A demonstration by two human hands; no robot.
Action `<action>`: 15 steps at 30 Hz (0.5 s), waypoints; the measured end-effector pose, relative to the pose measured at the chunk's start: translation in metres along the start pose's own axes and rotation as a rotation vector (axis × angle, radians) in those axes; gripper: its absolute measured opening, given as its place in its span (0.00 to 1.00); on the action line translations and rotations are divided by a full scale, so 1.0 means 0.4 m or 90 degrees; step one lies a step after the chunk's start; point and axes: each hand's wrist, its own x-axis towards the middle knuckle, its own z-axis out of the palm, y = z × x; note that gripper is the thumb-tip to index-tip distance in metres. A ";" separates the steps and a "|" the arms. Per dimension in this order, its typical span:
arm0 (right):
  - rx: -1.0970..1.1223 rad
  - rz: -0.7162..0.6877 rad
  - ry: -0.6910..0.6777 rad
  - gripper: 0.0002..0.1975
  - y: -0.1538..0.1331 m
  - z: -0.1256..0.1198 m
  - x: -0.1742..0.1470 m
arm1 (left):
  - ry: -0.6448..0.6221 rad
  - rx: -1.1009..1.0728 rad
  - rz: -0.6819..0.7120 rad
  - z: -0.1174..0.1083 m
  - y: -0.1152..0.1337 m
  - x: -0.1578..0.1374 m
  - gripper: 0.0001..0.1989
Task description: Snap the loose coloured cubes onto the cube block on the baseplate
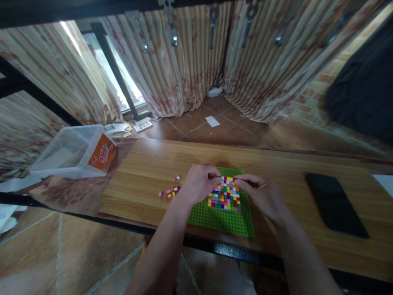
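Note:
A green studded baseplate (221, 225) lies on the wooden table, bearing a block of small multicoloured toy bricks (225, 196) packed in rows. My left hand (199, 182) reaches over the plate's left part, its thumb and forefinger closed at the left end of the far row of bricks. At the right end of that row, my right hand (262, 192) pinches with thumb and forefinger. The row shows between the two sets of fingertips; whether it is raised from the plate I cannot tell. Several loose bricks (172, 191) lie left of my left hand, partly hidden by it.
A black phone-like slab (334, 203) lies on the right of the wooden table (138, 172). A clear plastic bin (70, 151) with an orange label stands beyond the left end. Papers (212, 121) lie on the tiled floor before the curtains (184, 61). A black bar edges the table's near side.

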 end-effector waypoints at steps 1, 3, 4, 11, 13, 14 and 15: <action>-0.004 0.003 -0.003 0.12 0.001 -0.001 0.000 | -0.012 0.006 0.001 -0.004 0.003 0.004 0.06; -0.012 0.006 -0.013 0.13 0.003 -0.002 0.001 | -0.037 0.015 0.005 -0.012 0.007 0.011 0.07; -0.013 0.004 -0.016 0.13 0.004 -0.003 0.001 | -0.047 0.014 0.006 -0.015 0.008 0.013 0.07; -0.006 -0.010 -0.044 0.14 0.006 -0.005 0.001 | -0.035 -0.041 0.018 -0.007 -0.020 0.006 0.05; -0.008 -0.005 -0.042 0.14 0.008 -0.004 -0.001 | -0.012 -0.052 0.020 -0.001 -0.028 0.000 0.03; -0.011 -0.001 -0.041 0.14 0.009 -0.004 -0.003 | -0.004 -0.054 0.019 0.001 -0.031 -0.003 0.02; -0.015 0.003 -0.042 0.15 0.010 -0.003 -0.004 | 0.000 -0.054 0.018 0.002 -0.033 -0.006 0.01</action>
